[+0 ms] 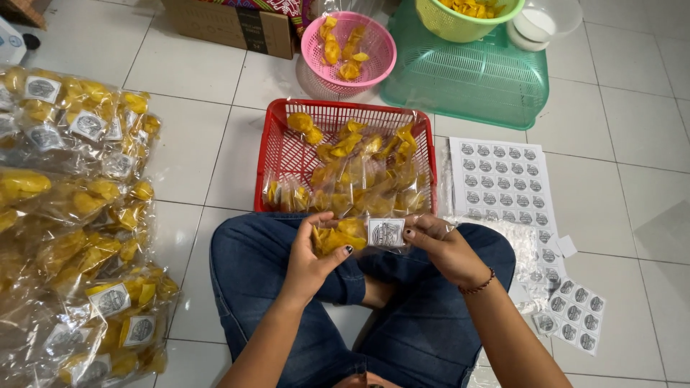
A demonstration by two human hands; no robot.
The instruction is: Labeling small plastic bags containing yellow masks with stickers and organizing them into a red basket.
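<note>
— So, what have the hands got?

— Both are closed on one small clear bag of yellow chips (343,236), held over the lap just in front of the red basket (284,154). The left hand (310,260) grips the bag's left end, where the chips bunch up. The right hand (440,244) pinches the right end, thumb and fingers together beside a round-printed label (386,232) on the bag's face.

— How does the bag lie?

— Its long axis runs side to side between the two hands, roughly level. The label sits toward the right, so the right hand is nearer to it.

— And around the basket?

— Inside it lie more clear bags of chips (359,176), unlabelled as far as I can tell. Right of the basket, on the tiled floor, is a sticker sheet (503,179), with smaller cut sheets (575,312) nearer the person's knee. Beyond the basket stand a pink colander (381,43) and an upturned green crate (467,79). Far left of it, a heap of labelled bags (79,215).
</note>
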